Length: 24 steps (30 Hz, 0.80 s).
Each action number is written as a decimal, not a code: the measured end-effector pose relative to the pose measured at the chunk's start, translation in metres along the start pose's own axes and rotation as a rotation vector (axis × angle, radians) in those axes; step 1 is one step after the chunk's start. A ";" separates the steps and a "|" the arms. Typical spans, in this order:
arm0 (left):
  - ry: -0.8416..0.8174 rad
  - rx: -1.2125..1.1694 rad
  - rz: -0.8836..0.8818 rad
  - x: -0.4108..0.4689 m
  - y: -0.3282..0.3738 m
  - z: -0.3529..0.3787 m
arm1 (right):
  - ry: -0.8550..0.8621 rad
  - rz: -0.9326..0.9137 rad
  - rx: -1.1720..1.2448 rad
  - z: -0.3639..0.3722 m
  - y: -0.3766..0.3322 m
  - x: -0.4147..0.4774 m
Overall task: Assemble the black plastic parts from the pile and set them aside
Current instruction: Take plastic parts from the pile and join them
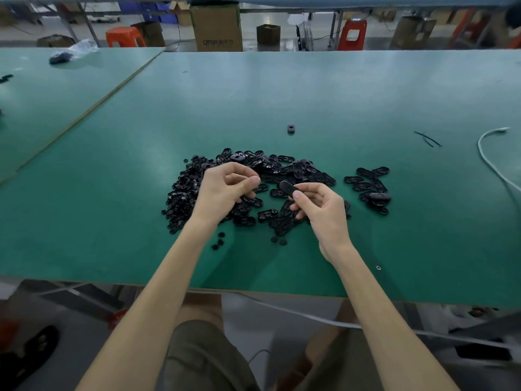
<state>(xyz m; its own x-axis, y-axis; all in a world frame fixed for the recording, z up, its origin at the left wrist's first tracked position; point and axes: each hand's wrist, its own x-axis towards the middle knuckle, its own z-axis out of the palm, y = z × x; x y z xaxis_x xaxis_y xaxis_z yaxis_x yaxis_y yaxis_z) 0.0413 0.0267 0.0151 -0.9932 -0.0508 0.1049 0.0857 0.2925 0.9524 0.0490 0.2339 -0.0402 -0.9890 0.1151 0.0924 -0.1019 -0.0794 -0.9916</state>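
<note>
The person is working at a green table (310, 88) with both hands raised just above the pile (293, 169) of black plastic parts.

**Progress.** A set-aside group (372, 184) is lying to the right of the pile, apart from it, and is holding only a handful of pieces. The pile is holding many more: oval plates in the middle and right, small round pieces heaped on the left. By this count the task is in an early stage, and most of the assembly is waiting to be done. A lone piece (291, 128) is sitting farther back on the table, and a white cable (490, 162) is trailing along the right side.

**Part in hand.** The right hand (321, 210) is pinching an oval part (289, 189) between thumb and curled fingers, clamped on its near end. The part is hovering over the pile, between the two hands.

**Orientation.** Its long axis is running roughly left to right, tilted slightly away, with the free rounded end pointing towards the left hand (225, 190). A broad face is turning upward.

**Left hand.** Its fingers are curled, and the thumb tip is meeting the index finger. It may be pinching a small round piece, but the view is not showing one clearly.
</note>
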 end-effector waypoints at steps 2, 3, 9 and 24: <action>-0.030 -0.044 0.032 -0.002 0.001 0.013 | 0.001 -0.001 0.000 0.000 0.000 0.000; -0.034 -0.042 0.046 -0.003 0.001 0.018 | 0.001 -0.002 -0.001 0.000 0.000 0.000; -0.021 -0.003 0.061 -0.004 -0.005 0.038 | 0.006 -0.002 0.001 0.001 -0.001 -0.001; -0.054 -0.168 -0.017 -0.005 -0.008 0.040 | -0.005 -0.010 0.000 0.000 0.001 0.001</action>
<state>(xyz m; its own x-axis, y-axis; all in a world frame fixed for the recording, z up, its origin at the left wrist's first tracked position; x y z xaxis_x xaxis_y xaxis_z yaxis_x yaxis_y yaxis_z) 0.0428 0.0625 -0.0049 -0.9970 -0.0012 0.0772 0.0764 0.1286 0.9888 0.0481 0.2337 -0.0409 -0.9885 0.1114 0.1024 -0.1114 -0.0784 -0.9907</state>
